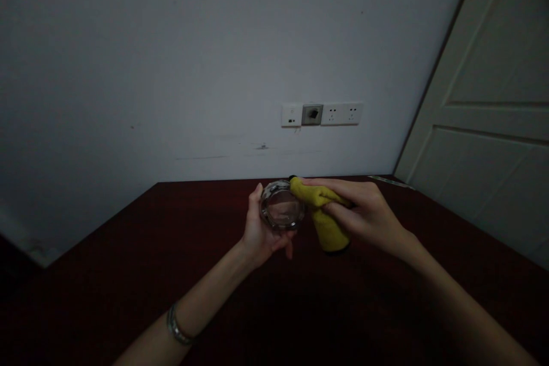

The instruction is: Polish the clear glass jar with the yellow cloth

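Note:
My left hand [259,234] is closed around a round clear glass dish, like an ashtray [281,213], holding it tilted up above the dark red table [128,251]. My right hand [364,211] grips a yellow cloth [326,223] with a dark edge. The cloth's upper end presses against the right rim of the glass dish, and the rest hangs down below my fingers. A silver bracelet [178,329] sits on my left wrist.
A white wall rises behind the table, with a row of sockets and a switch plate [321,114] above the far edge. A cream panelled door [493,108] stands at the right. The room is dim.

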The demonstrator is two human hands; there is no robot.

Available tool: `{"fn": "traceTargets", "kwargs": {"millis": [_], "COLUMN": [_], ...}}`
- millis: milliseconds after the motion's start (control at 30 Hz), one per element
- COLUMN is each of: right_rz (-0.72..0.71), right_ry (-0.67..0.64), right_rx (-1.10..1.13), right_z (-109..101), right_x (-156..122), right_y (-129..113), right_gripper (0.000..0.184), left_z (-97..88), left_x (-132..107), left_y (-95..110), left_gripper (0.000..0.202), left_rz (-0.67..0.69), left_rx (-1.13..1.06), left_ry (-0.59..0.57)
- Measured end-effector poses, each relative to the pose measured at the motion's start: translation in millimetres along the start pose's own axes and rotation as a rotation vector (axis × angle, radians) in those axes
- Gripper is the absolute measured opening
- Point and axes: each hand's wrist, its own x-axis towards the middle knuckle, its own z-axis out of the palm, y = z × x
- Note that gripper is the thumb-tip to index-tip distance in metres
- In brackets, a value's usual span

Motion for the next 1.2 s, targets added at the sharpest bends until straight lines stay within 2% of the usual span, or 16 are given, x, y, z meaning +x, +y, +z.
{"fn": "traceTargets", "kwargs": {"millis": [267, 633, 1200], "right_rz": [-0.040, -0.096, -0.104], "right_ry": [-0.003, -0.014, -0.021], "right_rx": [-0.073, -0.094, -0.148], "right_z": [1.4, -1.8, 1.6], "right_x": [-0.9, -2.8, -3.0], "right_y": [-2.7, -7.4, -6.2], "right_gripper": [0.043, 0.042, 0.036], "left_z": [1.9, 5.6, 8.3], "left_x": [-5.8, -9.1, -8.3], "left_y": [5.9, 8.8, 9.2], "left_gripper": [0.086, 0.082, 0.083], "left_rz": [-0.018, 0.026, -0.023], "left_rx": [-0.101, -0.113, -0.109], "left_ry": [-0.029, -0.043, -0.031]}}
